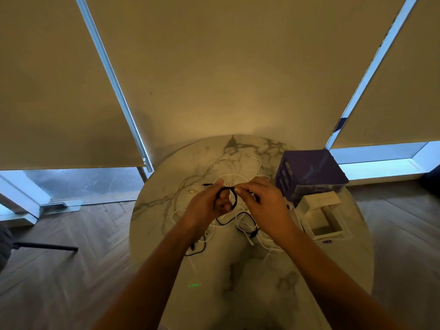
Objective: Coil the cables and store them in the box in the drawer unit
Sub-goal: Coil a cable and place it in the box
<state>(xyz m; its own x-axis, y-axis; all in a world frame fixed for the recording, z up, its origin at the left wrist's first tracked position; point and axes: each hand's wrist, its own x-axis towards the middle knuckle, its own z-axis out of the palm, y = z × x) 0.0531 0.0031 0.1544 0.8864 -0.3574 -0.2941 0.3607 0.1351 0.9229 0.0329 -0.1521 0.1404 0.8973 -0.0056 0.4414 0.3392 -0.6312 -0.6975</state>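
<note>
Both hands meet above the middle of the round marble table (333, 270), a little above frame centre; the left hand (206, 202) has its fingers curled round a small coil of black cable (234, 198), thumb up at the coil's top; the right hand (259, 198) pinches the same cable at the top of the loop, its fingers bent, the two hands almost touching there. The coil stands roughly upright between them, held clear of the tabletop.

Under and around the hands lies a loose tangle of white cables (258, 167), spread from the table's far side down toward centre frame; more black cable (247, 214) trails just below the hands, and a further black loop (198, 250) lies lower left of them.

At the right of the frame, on the table's right edge, stands the purple drawer unit (309, 172); just below it, touching or nearly so, sits an open white box (326, 222), its inside in shadow.

Behind the table, beige blinds (214, 67) fill the upper frame; wood floor (71, 258) shows lower left.
</note>
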